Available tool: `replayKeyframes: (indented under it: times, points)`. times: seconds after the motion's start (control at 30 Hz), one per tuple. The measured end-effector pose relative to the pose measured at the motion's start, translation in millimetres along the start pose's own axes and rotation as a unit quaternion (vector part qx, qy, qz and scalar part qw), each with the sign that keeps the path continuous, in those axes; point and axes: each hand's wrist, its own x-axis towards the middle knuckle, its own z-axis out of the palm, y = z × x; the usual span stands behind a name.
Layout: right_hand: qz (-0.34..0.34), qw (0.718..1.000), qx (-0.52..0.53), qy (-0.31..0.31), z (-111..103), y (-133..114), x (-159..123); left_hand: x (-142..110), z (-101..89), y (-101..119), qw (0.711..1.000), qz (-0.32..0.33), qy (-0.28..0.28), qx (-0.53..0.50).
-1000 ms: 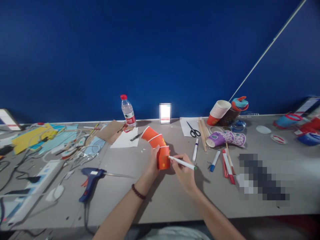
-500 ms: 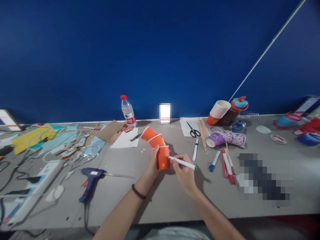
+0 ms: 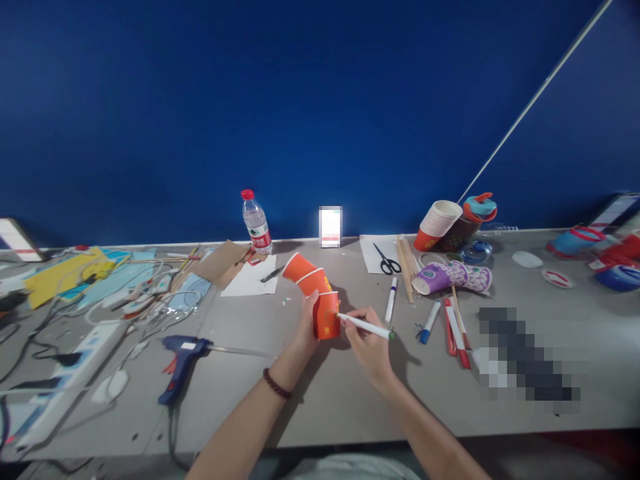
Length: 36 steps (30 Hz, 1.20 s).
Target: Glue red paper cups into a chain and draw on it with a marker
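Virtually unmoved since the earlier frame, the left hand [image 3: 306,325] clasps joined orange cups [image 3: 312,284], its fingers mostly hidden, and the right hand [image 3: 369,347] pinches a white marker [image 3: 369,326].

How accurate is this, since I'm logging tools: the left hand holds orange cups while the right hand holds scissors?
Not quite: the head view shows the right hand holding a white pen; the scissors lie farther back. The left hand does hold the orange cups.
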Motion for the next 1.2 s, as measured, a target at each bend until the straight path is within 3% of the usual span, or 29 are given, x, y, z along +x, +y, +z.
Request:
replayKeyframes:
  times: [1.2]
  points:
    - [0.002,1.0,0.012,-0.008,-0.9,-2.0,0.0,0.9,-0.2,-0.1,1.0,-0.005,0.005,0.009]
